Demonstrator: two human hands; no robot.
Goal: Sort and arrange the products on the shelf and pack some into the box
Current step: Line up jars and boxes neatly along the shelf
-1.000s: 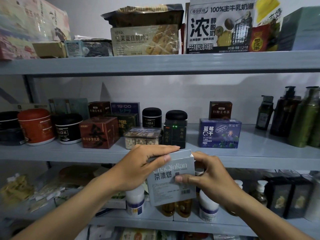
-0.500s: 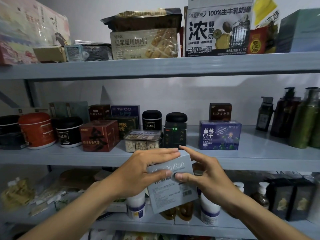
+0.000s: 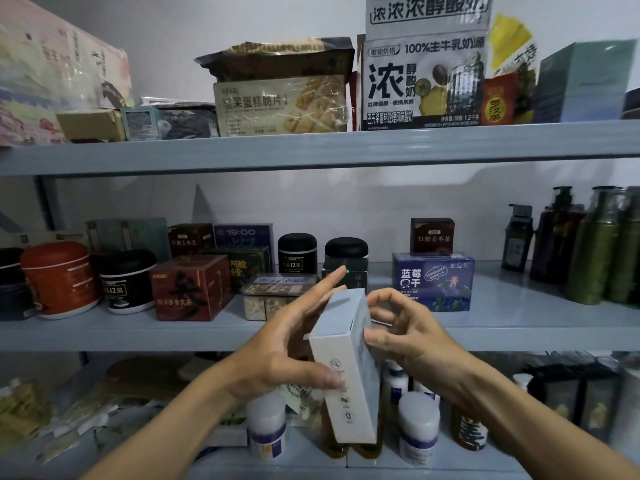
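Right in front of the middle shelf, up in the air between both hands: a white box, standing on its short end, nearly upright, thin side toward the camera. Not touching any shelf

For the left hand: a grip on the box. Thumb flat across the thin side, low down. Other fingers stretched out long along the far left side, with the pointer tip poking up past the top of the box. Bare forearm slanting up from the bottom left corner

For the right hand: a lighter hold. Thumb pressed on the right side of the box, near the top. Pointer finger bent like a hook at the top right corner; hard to tell whether touching or not. Other fingers curled loosely in the air behind. Bare forearm slanting up from the bottom right corner

Just below the box: white bottles. Behind the hands, on the middle shelf: a clear tub of snacks, a dark jar and a blue box
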